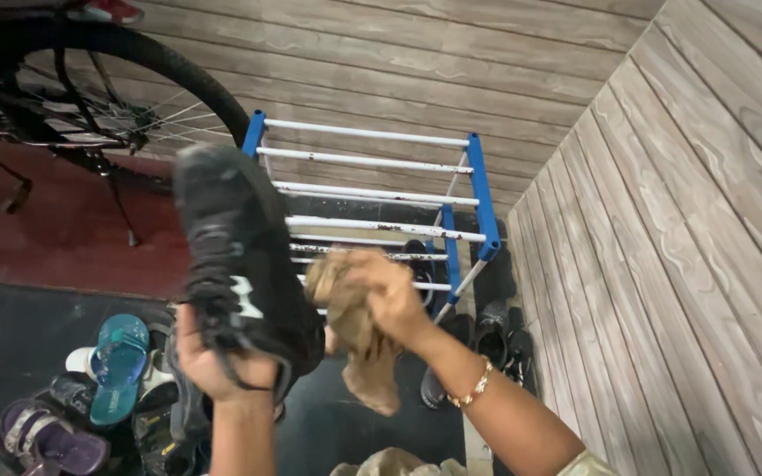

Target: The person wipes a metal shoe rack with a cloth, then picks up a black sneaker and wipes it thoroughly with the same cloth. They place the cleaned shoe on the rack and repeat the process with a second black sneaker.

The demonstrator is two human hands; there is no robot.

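Note:
My left hand (pixel 213 357) holds up a black lace-up shoe (pixel 235 256) by its heel end, toe pointing up and away. My right hand (pixel 390 295), with a gold bangle on the wrist, grips a crumpled brown cloth (pixel 354 339) pressed against the shoe's side. Both hands are raised in front of a blue and white shoe rack (pixel 381 189).
A bicycle wheel (pixel 90 97) stands at the top left on a red floor. Several sandals, one of them teal (pixel 116 366), lie on the dark mat at the lower left. Black shoes (pixel 491 339) sit by the rack's foot. Wood-panelled walls run behind and along the right.

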